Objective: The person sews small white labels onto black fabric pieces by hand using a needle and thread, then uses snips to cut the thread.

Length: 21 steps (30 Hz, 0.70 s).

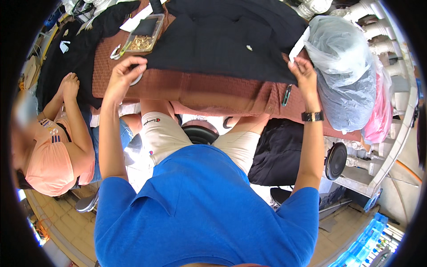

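A wide black cloth (222, 49) lies over the brown-covered table (195, 89), a small pale scrap (249, 47) on it. My left hand (124, 75) pinches the cloth's near left corner between thumb and fingers. At the near right corner my right hand (305, 76), thumb and fingers together, holds the cloth's edge. A white strip (300, 44) touches or lies just beyond the right fingertips; I cannot tell whether it is gripped too. Partly hidden beside my left hand is a white round piece (137, 80). A small green tool (286, 95) rests near my right wrist.
A clear box (147, 33) of gold-coloured small pieces stands at the far left, yellow-handled snips (118, 52) beside it. Stuffed plastic bags (342, 66) crowd the right, against a white balustrade (391, 147). On the left, another person (58, 155) sits with hands together by more black cloth.
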{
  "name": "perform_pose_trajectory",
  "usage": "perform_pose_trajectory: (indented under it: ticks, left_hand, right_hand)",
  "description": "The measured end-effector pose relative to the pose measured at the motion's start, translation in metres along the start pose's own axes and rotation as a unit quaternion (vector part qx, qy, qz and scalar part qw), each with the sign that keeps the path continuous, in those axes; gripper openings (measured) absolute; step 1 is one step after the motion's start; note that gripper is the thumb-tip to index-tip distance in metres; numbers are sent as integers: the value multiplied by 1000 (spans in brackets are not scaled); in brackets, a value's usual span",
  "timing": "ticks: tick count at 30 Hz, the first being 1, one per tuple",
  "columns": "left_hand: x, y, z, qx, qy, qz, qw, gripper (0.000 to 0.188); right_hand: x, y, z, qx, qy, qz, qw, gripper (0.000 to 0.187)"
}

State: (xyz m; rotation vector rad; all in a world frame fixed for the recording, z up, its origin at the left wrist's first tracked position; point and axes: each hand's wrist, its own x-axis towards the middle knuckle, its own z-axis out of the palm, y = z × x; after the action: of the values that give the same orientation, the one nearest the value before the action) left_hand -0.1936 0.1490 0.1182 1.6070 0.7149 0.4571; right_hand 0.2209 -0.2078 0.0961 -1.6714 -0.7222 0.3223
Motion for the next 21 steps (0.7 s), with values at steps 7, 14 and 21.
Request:
perform_pose_trajectory:
  ticks: [7,14,21]
  left_hand:
    - [-45,-41,5,14,-1,-40,999,21]
    - [-59,-59,-15,71,54,70,994,15]
    - [-52,-27,11,129,57,96,985,35]
  right_hand:
    - [-81,46,18,-51,-23,57,997,24]
    - [-129,20,11,-163,-8,111,980,23]
    - [-148,22,16,24,63,136,988,13]
